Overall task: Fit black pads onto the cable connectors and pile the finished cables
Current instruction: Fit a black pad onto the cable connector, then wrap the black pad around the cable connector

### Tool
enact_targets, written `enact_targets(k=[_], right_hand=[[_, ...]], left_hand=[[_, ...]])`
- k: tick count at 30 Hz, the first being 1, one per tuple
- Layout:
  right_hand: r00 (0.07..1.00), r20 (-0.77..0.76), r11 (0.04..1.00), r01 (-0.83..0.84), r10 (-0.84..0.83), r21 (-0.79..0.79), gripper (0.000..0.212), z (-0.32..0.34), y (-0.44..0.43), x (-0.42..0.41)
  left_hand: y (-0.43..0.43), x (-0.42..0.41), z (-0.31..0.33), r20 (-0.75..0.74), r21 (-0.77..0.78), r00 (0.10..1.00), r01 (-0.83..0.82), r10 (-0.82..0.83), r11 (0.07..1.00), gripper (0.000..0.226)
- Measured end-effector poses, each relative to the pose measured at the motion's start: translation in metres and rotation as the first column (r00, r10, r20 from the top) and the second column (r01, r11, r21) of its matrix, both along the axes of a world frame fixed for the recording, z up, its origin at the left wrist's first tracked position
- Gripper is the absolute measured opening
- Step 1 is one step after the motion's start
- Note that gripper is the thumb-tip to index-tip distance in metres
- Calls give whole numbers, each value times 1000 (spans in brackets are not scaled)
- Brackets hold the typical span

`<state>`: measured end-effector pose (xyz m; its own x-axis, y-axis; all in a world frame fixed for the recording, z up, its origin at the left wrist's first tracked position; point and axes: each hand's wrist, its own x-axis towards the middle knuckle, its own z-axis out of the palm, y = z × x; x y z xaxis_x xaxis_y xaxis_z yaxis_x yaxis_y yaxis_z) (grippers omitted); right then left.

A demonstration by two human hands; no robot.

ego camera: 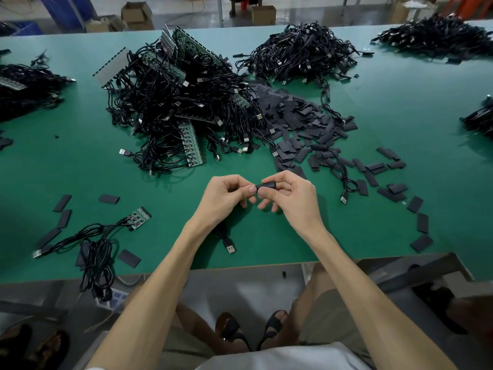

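Observation:
Both hands meet just above the green table (400, 108), near its front edge. My right hand (292, 196) pinches a black pad (265, 186) between thumb and fingers. My left hand (226, 194) grips the other end, where the cable's connector end is hidden by the fingers. That cable (222, 232) runs down under my left wrist and ends in a USB plug (231, 247) lying on the table. A heap of loose black pads (298, 124) lies beyond my right hand. A big tangle of black cables with green circuit boards (181, 102) lies beyond my left hand.
Another heap of cables (301, 53) sits at the back centre, with more heaps at the far right (437, 36) and left (24, 86). One cable with a small board (93, 236) lies at the front left among scattered pads. A loose cable (342, 177) lies right of my hands.

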<state>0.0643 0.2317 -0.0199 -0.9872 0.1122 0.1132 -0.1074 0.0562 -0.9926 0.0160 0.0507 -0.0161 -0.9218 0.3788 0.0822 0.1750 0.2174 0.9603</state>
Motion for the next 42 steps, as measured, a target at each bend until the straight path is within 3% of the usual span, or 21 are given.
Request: enact_targets(k=[8,14,18,21,23,26,29,32,37,39,42], right_hand=[[1000,-17,999,-13,12,-29,12,-5,3,-4],[987,57,951,162,-152,-262,7,-6,15,-10],[974,98,895,226,-204,-384,8,-6,19,-9],[977,87,892,213,-194,-398,13,-5,18,-9],[978,83,905,206,-189,-373,15,-6,18,-11],[979,79,947,202,-188,-251,13,-7,16,-12],[982,77,981,176,-171,-75,11,-5,10,-11],[988,77,981,121,-134,153,16,-4,1,-12],[973,116,928,151,-201,340,20,-12,4,-12],[968,147,941,151,-202,302,20,-12,8,-14],[980,78,960,163,-185,228,27,-7,6,-14]], left_hand=[[0,-3,-4,-16,-6,1000,13,-13,1000,12],[0,-1,-5,-48,-43,999,14,-16,999,14],[0,4,-4,-212,-217,977,-25,-22,976,9],[1,9,-1,-212,-306,977,-65,-1,950,10],[3,11,7,-97,-227,995,-41,19,973,9],[16,8,29,161,94,986,16,-31,995,11],[46,-7,51,223,192,973,12,-56,981,16],[90,-20,67,239,131,970,15,-46,991,17],[153,-25,64,167,-117,976,161,-140,980,24],[159,-25,61,135,-108,983,140,-125,984,26],[139,-29,57,-41,-154,999,29,-36,988,23]])
